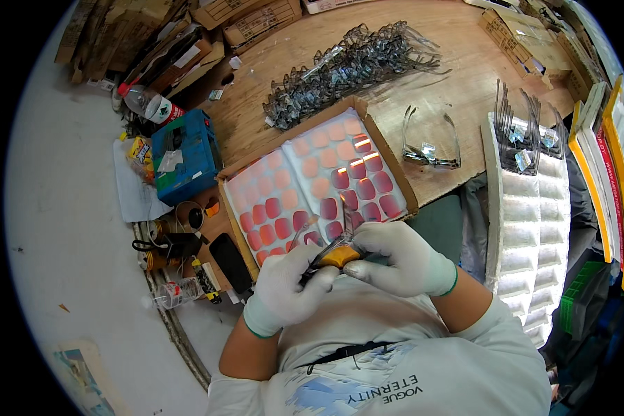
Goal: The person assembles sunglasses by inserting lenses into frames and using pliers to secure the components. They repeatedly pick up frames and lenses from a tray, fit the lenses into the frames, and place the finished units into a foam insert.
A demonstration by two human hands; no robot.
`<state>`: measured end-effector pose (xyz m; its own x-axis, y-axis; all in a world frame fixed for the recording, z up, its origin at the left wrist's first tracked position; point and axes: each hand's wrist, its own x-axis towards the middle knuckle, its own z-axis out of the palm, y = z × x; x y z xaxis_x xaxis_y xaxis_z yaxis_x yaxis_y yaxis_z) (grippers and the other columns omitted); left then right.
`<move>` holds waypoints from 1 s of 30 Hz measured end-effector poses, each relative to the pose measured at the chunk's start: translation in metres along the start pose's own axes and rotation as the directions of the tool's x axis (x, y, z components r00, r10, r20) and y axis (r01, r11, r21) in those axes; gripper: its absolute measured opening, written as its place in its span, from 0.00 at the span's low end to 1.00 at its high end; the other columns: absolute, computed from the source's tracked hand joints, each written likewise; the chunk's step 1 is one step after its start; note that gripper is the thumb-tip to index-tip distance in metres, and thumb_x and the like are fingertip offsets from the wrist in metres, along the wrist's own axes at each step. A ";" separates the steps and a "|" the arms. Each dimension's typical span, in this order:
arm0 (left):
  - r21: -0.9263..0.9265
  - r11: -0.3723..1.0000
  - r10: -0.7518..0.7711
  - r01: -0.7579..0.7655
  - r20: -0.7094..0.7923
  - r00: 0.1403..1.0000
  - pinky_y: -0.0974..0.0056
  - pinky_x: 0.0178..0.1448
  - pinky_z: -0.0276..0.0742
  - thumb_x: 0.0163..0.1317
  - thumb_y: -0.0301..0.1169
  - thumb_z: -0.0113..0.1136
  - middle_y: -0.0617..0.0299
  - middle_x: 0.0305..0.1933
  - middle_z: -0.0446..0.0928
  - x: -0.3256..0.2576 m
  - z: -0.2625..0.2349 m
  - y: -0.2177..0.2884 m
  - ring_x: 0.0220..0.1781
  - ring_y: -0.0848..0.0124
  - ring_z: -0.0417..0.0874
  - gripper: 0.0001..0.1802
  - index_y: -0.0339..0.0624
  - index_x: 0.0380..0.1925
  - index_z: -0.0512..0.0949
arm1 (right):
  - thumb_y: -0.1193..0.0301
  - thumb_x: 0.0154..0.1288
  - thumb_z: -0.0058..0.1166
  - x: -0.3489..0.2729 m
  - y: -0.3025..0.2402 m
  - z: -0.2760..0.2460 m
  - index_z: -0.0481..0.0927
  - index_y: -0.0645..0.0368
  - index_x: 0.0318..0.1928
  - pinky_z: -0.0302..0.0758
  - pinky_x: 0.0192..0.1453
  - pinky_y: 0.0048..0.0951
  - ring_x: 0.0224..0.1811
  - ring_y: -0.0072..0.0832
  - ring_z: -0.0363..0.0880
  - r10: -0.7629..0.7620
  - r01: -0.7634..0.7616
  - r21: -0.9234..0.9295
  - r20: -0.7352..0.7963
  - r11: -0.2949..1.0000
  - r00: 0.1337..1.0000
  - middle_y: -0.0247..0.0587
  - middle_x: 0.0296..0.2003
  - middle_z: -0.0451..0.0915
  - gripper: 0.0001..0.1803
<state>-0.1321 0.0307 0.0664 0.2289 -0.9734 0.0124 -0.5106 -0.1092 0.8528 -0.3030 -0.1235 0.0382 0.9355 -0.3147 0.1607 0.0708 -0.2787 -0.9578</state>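
My left hand (286, 286), in a white glove, is closed on one side of a pair of dark-framed glasses (339, 257). An orange-yellow lens shows between the hands, and the thin temples point away from me. From the other side my right hand (403, 259), gloved too, grips the frame with its thumb by the lens. Just beyond the hands lies a shallow cardboard box (410, 186) with a white liner. Rows of tinted lenses (365, 188), pink to dark red, sit in it. My fingers hide much of the frame.
Beyond the box is a heap of dark glasses frames (350, 73). One open pair of glasses (430, 156) lies on the wooden table (457, 83). At right, a white compartment tray (530, 236) holds several frames. A blue case (185, 156), a black phone (230, 263) and bottles stand left.
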 end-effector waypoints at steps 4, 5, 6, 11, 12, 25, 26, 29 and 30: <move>0.166 0.981 0.119 -0.099 -0.115 0.986 0.62 0.25 0.74 0.59 0.27 0.68 0.55 0.20 0.77 0.005 0.011 0.002 0.17 0.62 0.80 0.10 0.33 0.37 0.81 | 0.66 0.67 0.59 0.003 0.007 -0.004 0.76 0.66 0.30 0.70 0.35 0.44 0.29 0.51 0.72 0.049 -0.049 -0.022 0.014 0.999 0.999 0.53 0.27 0.73 0.15; 0.192 0.975 0.136 -0.109 -0.135 0.982 0.61 0.24 0.74 0.57 0.27 0.69 0.55 0.19 0.77 0.006 0.015 0.002 0.17 0.62 0.79 0.10 0.33 0.36 0.81 | 0.66 0.67 0.59 0.003 0.011 -0.004 0.76 0.66 0.30 0.70 0.35 0.45 0.29 0.51 0.72 0.020 -0.020 -0.015 -0.003 1.000 1.000 0.53 0.27 0.72 0.15; 0.228 0.967 0.149 -0.111 -0.154 0.977 0.62 0.25 0.74 0.58 0.27 0.68 0.55 0.20 0.77 0.008 0.018 0.002 0.17 0.64 0.80 0.10 0.34 0.36 0.81 | 0.66 0.67 0.59 0.004 0.016 -0.003 0.75 0.66 0.29 0.69 0.34 0.45 0.29 0.51 0.72 -0.010 0.010 -0.010 -0.021 1.000 1.000 0.53 0.26 0.72 0.15; 0.321 0.941 0.176 -0.108 -0.190 0.966 0.62 0.24 0.74 0.56 0.26 0.68 0.55 0.19 0.77 0.015 0.032 0.002 0.17 0.62 0.79 0.09 0.33 0.35 0.80 | 0.68 0.66 0.58 0.002 0.038 -0.005 0.77 0.66 0.30 0.70 0.35 0.45 0.30 0.52 0.74 -0.013 0.016 0.083 -0.041 0.996 0.999 0.53 0.26 0.73 0.13; 0.337 0.936 0.171 -0.101 -0.187 0.967 0.60 0.24 0.74 0.55 0.25 0.69 0.54 0.19 0.76 0.016 0.035 0.003 0.17 0.60 0.79 0.10 0.33 0.35 0.80 | 0.69 0.65 0.58 0.000 0.041 -0.006 0.78 0.66 0.31 0.71 0.35 0.44 0.30 0.52 0.74 -0.027 0.035 0.106 -0.068 0.994 0.997 0.53 0.26 0.73 0.12; 0.554 0.798 -0.081 -0.236 0.487 0.870 0.55 0.24 0.75 0.60 0.36 0.65 0.55 0.18 0.76 0.105 0.053 0.043 0.19 0.55 0.81 0.09 0.43 0.31 0.80 | 0.62 0.56 0.67 -0.042 0.062 -0.065 0.79 0.61 0.47 0.71 0.63 0.44 0.58 0.49 0.73 -0.073 0.002 -0.197 -0.351 0.980 0.933 0.46 0.48 0.77 0.22; 0.434 0.877 -0.065 -0.207 0.534 0.843 0.56 0.26 0.75 0.61 0.36 0.65 0.55 0.18 0.77 0.115 0.054 0.044 0.20 0.58 0.81 0.09 0.42 0.32 0.80 | 0.61 0.55 0.67 -0.049 0.062 -0.077 0.80 0.61 0.46 0.70 0.64 0.44 0.59 0.50 0.73 -0.115 0.051 -0.299 -0.199 0.953 0.973 0.46 0.47 0.77 0.22; 0.039 0.996 -0.094 0.086 0.468 0.878 0.61 0.32 0.77 0.62 0.37 0.64 0.54 0.22 0.78 0.163 0.058 0.021 0.24 0.68 0.82 0.12 0.39 0.34 0.81 | 0.63 0.57 0.65 -0.062 0.064 -0.084 0.82 0.63 0.38 0.71 0.59 0.46 0.51 0.48 0.78 -0.032 0.012 -0.146 -0.137 0.989 0.990 0.50 0.41 0.78 0.16; -0.131 0.951 -0.228 0.280 0.312 0.922 0.63 0.36 0.78 0.63 0.38 0.63 0.53 0.25 0.79 0.184 0.064 -0.011 0.26 0.72 0.82 0.13 0.38 0.35 0.82 | 0.63 0.57 0.64 -0.065 0.060 -0.085 0.82 0.63 0.37 0.71 0.59 0.46 0.49 0.48 0.78 0.034 -0.044 -0.092 -0.115 0.995 0.993 0.50 0.40 0.78 0.15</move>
<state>-0.1372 -0.1598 0.0259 0.0687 -0.9356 -0.3462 -0.3135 -0.3497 0.8828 -0.3888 -0.1968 -0.0095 0.8911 -0.4266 0.1548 -0.0030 -0.3467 -0.9380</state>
